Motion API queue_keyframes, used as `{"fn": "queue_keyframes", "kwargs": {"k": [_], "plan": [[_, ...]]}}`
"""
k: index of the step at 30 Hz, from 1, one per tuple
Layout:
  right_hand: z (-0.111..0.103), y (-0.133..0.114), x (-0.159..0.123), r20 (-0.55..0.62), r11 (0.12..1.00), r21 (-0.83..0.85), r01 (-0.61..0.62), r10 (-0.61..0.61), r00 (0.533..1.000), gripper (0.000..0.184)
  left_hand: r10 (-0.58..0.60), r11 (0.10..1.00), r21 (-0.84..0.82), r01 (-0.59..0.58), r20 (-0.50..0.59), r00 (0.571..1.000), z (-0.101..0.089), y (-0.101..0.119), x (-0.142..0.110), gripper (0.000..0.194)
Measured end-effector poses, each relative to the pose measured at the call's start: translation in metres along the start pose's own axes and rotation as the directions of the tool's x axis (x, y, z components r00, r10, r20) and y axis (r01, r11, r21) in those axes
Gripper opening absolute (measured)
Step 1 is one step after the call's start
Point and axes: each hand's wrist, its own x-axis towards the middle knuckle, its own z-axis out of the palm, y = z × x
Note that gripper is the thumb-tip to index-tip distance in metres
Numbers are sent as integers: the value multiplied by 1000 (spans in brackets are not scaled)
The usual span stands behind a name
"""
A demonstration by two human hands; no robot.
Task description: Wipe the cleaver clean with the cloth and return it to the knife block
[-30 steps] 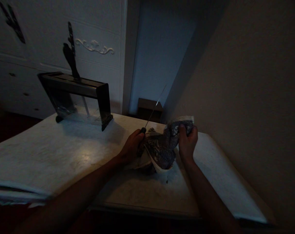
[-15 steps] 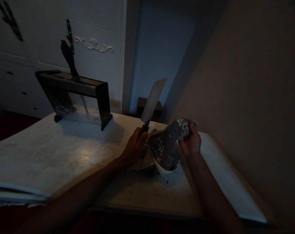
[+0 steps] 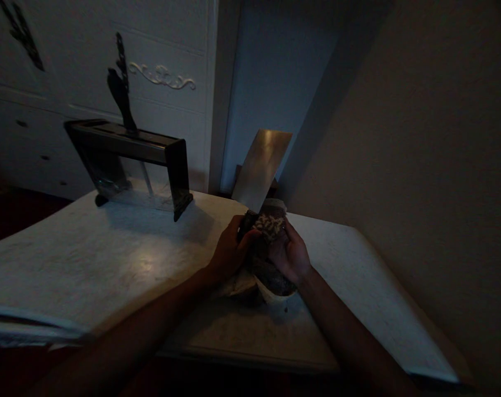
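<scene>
My left hand is closed round the dark handle of a cleaver, whose wide blade stands up and leans away to the right, its flat face toward me. My right hand grips a dark patterned cloth and presses it against the base of the blade, right beside my left hand. More of the cloth bunches on the white table under both hands.
A dark knife block with one handle sticking up stands at the table's back left. White cabinet doors rise behind it. A plain wall runs close along the right. A small brown box sits beyond the table's far edge.
The cleaver has turned from edge-on to showing its flat face. My right hand has moved left with the cloth, from out at the right to the base of the blade.
</scene>
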Motion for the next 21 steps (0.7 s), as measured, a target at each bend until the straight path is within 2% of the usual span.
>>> {"fn": "queue_keyframes", "kwargs": {"k": [2, 6, 10, 12, 15, 21], "plan": [[-2, 5, 2, -13, 1000, -24, 2, -2, 1000, 32, -4, 999, 49, 5, -23, 1000, 1, 0, -1, 38], [1, 13, 2, -76, 988, -132, 79, -89, 993, 32, 5, 980, 200, 4, -44, 999, 5, -3, -2, 38], [7, 17, -1, -77, 981, -183, 60, -75, 994, 35, 113, 925, 369, -88, -46, 993, 8, -7, -2, 36], [9, 18, -1, -83, 980, -193, 44, -61, 995, 34, 140, 883, 457, -112, -29, 990, 9, -7, -1, 39], [8, 19, -1, -90, 978, -200, 57, -76, 993, 32, 97, 819, 567, -88, 14, 995, 10, -3, -1, 45], [2, 24, 3, -172, 983, -165, 81, -110, 979, 20, 56, 735, 663, -144, 153, 987, 11, 6, -3, 55]]}}
